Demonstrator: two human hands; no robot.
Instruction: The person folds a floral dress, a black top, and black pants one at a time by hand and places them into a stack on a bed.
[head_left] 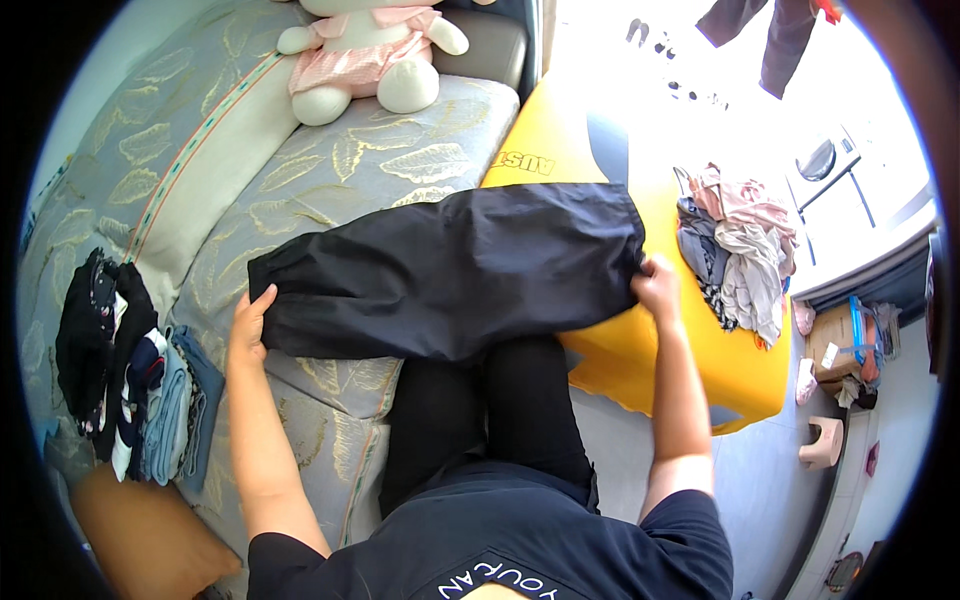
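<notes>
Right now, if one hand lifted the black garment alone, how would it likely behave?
The black garment would probably droop: it creases between the left hand and right hand. It is likely light for its size, as the cloth looks thin. Its faint sheen hints at slight slipperiness.

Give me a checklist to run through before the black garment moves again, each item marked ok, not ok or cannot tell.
1. Left hand has its end of the black garment: ok, thumb on top.
2. Right hand has the opposite end: ok.
3. Fabric free of creases: not ok, wrinkles show.
4. Garment apart from the loose clothes pile on the yellow cover: ok, a gap shows.
5. Garment's underside free of snags: cannot tell, hidden.
</notes>
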